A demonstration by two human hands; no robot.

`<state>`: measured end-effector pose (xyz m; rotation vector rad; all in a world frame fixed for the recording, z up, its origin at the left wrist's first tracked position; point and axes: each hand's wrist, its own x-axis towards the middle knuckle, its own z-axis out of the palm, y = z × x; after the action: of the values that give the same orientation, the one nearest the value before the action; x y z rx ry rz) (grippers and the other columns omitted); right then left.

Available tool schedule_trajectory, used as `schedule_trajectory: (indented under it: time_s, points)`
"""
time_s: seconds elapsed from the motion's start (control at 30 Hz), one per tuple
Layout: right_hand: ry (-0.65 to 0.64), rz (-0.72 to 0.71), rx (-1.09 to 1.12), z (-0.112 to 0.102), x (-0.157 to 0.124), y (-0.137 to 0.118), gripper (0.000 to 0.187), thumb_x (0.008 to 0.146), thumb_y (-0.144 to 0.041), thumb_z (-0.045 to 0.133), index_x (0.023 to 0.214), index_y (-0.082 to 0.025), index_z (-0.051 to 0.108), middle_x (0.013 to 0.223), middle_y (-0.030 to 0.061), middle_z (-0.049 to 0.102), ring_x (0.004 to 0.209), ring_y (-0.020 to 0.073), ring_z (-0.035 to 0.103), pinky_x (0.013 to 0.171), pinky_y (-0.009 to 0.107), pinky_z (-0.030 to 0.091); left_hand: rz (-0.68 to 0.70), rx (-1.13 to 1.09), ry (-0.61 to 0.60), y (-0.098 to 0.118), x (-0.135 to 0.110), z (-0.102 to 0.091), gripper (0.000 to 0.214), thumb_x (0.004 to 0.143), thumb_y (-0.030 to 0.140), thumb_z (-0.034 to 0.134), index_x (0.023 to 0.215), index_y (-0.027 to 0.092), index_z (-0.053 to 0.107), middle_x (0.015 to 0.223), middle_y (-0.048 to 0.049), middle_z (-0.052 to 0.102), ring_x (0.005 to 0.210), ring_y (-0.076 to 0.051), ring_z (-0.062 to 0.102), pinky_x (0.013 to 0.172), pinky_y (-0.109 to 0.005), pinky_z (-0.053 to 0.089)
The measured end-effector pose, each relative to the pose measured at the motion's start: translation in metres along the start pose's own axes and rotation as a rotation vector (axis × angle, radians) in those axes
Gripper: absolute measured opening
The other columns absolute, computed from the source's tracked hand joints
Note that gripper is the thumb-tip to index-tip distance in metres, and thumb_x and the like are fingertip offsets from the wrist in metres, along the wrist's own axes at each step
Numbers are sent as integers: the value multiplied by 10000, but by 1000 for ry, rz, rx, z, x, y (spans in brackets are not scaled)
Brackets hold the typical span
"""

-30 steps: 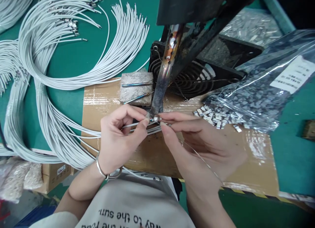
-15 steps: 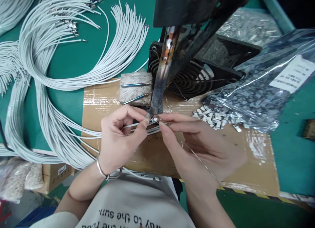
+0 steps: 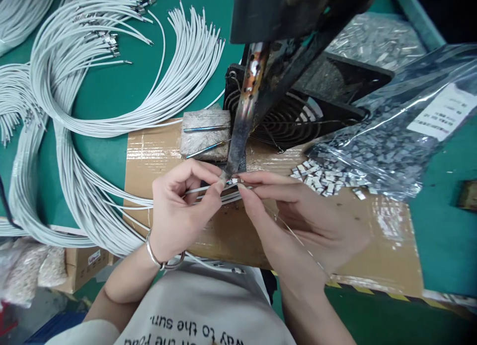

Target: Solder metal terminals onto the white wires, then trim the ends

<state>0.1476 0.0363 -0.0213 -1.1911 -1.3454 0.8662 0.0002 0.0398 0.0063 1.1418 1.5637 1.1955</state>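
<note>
Gripping, left hand [image 3: 179, 211]: fingers closed, thumb and forefinger pinched on a white wire [image 3: 197, 190] near its end. More white wires are passed under the same hand.
Right hand [image 3: 309, 221]: fingers closed, thumb and forefinger tips pinched on a small metal terminal [image 3: 234, 181].
Solder wire [image 3: 298, 241]: thin strand run from the right fingers toward 5 o'clock across the palm. How it is held cannot be told.
Wire end: brought up to the terminal between both sets of fingertips, just at 12 o'clock of frame centre. The joint is too small to be resolved.
Iron tip [image 3: 242, 129]: discoloured, sloped down from 1 o'clock. Its point is set right at 12 o'clock of the terminal; contact cannot be told.
Cardboard sheet [image 3: 380, 236]: laid on the green table [image 3: 104, 102], under both hands.
Loose terminals [image 3: 322, 178]: pile on the cardboard at 3 o'clock of the right fingertips, spilled at the mouth of the clear bag [image 3: 402, 131].
Clear bag: lying at 2 o'clock, filled with the same parts, white label on it.
Fan [image 3: 298, 116]: black, round grille, behind the iron at 1 o'clock.
Grey block [image 3: 204, 134]: at 11 o'clock of the fingertips, two thin metal rods laid on it.
Wire bundles [image 3: 122, 94]: white loops spread over the table from 9 to 11 o'clock.
Bangle [image 3: 156, 258]: metal, worn on the left wrist.
</note>
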Motion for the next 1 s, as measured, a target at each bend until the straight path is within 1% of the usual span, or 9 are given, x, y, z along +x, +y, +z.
schedule_trajectory:
  time_s: [0.17,0.3,0.5,0.57,0.63,0.73,0.8,0.87,1.0]
  points:
    - [-12,-16,18,0,0,0,216,861,-33,774,918,-240,749,1020,-1,816,888,164,771,801,318,626,-2,13,-3,-1,0,-1,148,813,61,745,736,181,704,856,-13,771,536,-62,427,444,-233,235]
    - [-30,11,38,1,-1,2,217,880,-44,753,916,-258,742,1023,2,814,910,187,780,828,352,631,-20,17,-7,-1,-1,-2,146,808,65,747,724,174,699,835,-16,765,531,-61,416,446,-234,233]
    - [-27,28,43,2,-2,1,223,890,-52,749,923,-273,742,1028,3,814,911,195,782,838,367,641,-26,25,-2,0,-1,-2,137,798,73,748,717,171,695,835,-26,766,534,-63,426,443,-231,234]
    - [-21,20,46,2,-3,1,211,894,-63,747,924,-272,744,1023,2,813,900,194,781,831,371,645,-7,37,-2,0,-1,-2,135,798,69,744,725,171,697,844,-30,769,539,-66,441,437,-227,235]
    - [-18,19,47,2,-2,1,204,894,-68,746,925,-270,744,1026,0,812,900,192,781,834,371,647,25,61,3,0,-2,-1,139,800,59,738,734,174,697,854,-34,771,575,-78,495,435,-220,252]
    - [-16,21,39,2,-2,2,203,892,-56,743,918,-257,740,1035,4,813,921,186,780,851,357,638,98,108,27,-2,-5,1,156,798,33,726,753,180,701,854,-41,768,706,-119,616,442,-206,293]
    - [-17,14,34,2,-1,3,205,887,-46,745,919,-249,739,1040,5,813,938,181,781,854,340,629,141,138,44,-3,-7,3,170,795,17,720,773,185,705,860,-40,767,781,-138,660,446,-196,313]
    - [-17,16,37,1,-1,3,206,885,-45,748,923,-247,738,1046,4,813,956,179,780,861,329,623,174,160,57,-4,-9,4,182,794,10,720,785,191,704,869,-35,767,802,-143,677,446,-187,331]
    - [-16,27,47,2,-2,4,196,891,-56,742,916,-249,725,1053,6,811,965,185,778,866,333,623,208,194,81,-6,-10,6,191,793,2,713,786,193,698,867,-31,764,777,-139,683,437,-181,345]
